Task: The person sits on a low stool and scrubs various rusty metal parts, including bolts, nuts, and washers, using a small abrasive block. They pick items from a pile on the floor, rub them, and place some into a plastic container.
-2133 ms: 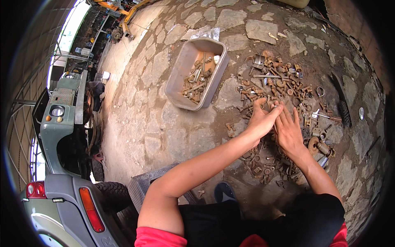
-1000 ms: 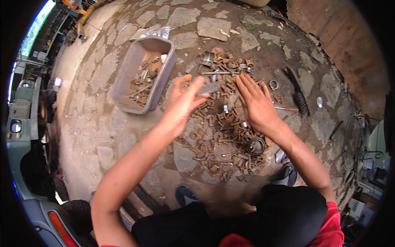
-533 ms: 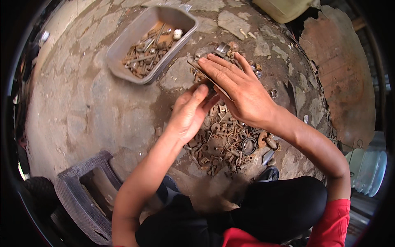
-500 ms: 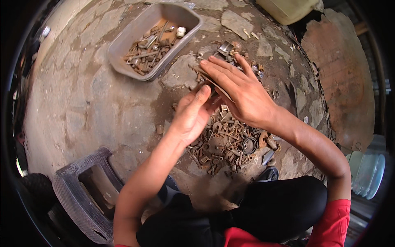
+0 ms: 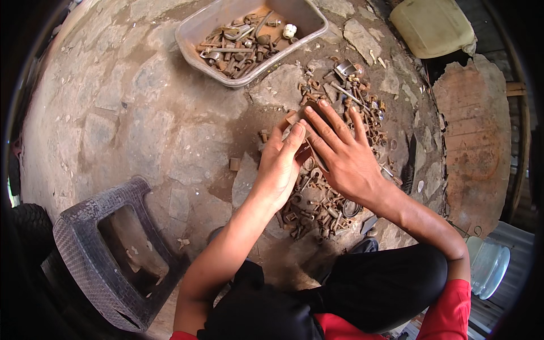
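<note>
My left hand (image 5: 281, 161) is closed around a thin, flat brown piece (image 5: 310, 107), its thumb pressed on the near side. What the piece is made of, and whether a second part lies under it, cannot be made out. Against the same piece lies my right hand (image 5: 343, 150), palm down, with its fingers stretched and spread. Both hands hover above a pile of rusty metal parts (image 5: 323, 212), where bolts, nuts, washers and rings are mixed together. Another scatter of small metal parts (image 5: 368, 105) spreads just beyond my right hand.
A grey plastic basin (image 5: 249, 76) holding rusty bolts and a white fitting stands at the far side. On the left is a dark plastic stool (image 5: 85, 238). A yellowish jerrycan (image 5: 433, 28), a rusty sheet (image 5: 476, 136) and a clear bottle (image 5: 488, 266) line the right.
The view has shifted, so basin and stool sit differently in the picture. My hands stay together at the flat piece; the fingers of my right hand are more widely spread now.
</note>
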Motion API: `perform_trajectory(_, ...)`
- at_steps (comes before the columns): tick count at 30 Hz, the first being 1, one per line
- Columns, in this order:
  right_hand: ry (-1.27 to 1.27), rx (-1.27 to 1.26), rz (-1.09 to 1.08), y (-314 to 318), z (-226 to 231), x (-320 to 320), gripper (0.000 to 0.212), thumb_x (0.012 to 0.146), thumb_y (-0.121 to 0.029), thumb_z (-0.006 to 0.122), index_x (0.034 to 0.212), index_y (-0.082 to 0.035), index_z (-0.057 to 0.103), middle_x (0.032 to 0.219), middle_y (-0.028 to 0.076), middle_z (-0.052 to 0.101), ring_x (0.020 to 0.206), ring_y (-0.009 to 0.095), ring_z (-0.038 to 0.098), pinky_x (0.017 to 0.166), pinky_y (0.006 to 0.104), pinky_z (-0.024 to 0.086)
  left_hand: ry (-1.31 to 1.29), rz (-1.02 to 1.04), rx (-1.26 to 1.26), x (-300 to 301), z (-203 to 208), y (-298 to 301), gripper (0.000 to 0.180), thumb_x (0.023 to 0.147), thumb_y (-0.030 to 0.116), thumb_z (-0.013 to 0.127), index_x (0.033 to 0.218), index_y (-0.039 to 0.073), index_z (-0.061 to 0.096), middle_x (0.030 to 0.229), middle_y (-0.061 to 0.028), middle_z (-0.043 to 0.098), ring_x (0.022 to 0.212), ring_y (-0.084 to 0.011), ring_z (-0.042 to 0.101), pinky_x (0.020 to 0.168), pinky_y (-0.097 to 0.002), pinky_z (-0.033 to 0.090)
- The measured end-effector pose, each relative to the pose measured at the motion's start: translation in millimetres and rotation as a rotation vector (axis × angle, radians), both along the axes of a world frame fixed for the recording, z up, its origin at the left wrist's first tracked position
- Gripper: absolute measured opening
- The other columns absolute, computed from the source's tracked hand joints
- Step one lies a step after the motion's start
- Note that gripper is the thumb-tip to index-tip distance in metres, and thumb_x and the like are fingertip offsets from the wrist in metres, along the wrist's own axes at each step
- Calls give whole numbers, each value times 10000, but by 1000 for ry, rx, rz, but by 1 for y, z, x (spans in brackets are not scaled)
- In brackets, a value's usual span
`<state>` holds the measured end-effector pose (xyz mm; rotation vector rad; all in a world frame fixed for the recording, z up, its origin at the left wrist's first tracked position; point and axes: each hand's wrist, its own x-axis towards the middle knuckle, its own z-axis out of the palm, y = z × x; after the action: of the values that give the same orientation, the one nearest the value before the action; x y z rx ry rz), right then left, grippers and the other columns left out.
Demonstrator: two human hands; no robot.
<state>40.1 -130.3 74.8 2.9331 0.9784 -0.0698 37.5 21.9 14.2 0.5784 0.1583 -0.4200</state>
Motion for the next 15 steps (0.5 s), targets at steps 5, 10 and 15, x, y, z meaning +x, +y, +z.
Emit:
perform_trajectory(5,27,67,13,-4,-14,-4,573,924,-181,505,1464,-49,368,1505,121,390,1448,252,275,1167,574,134,49,77,87,-9,-5,-14,712,950,364,626,1450,10,265,1372,-157,454,1266,-235,465,1056,-394,397)
perform_trajectory(10,105,220,32,-3,-17,-12,553,952,-213,503,1451,-17,367,1476,131,427,1427,259,320,1157,579,154,113,83,75,-3,-5,-6,700,969,363,596,1470,20,248,1347,-158,456,1245,-229,472,1045,-388,400)
perform_trajectory(15,113,201,10,-6,-19,-14,535,966,-236,498,1437,-10,382,1472,130,431,1419,263,331,1147,591,163,121,65,145,-5,-6,-11,703,969,374,593,1471,16,256,1340,-158,459,1241,-225,473,1039,-380,399)
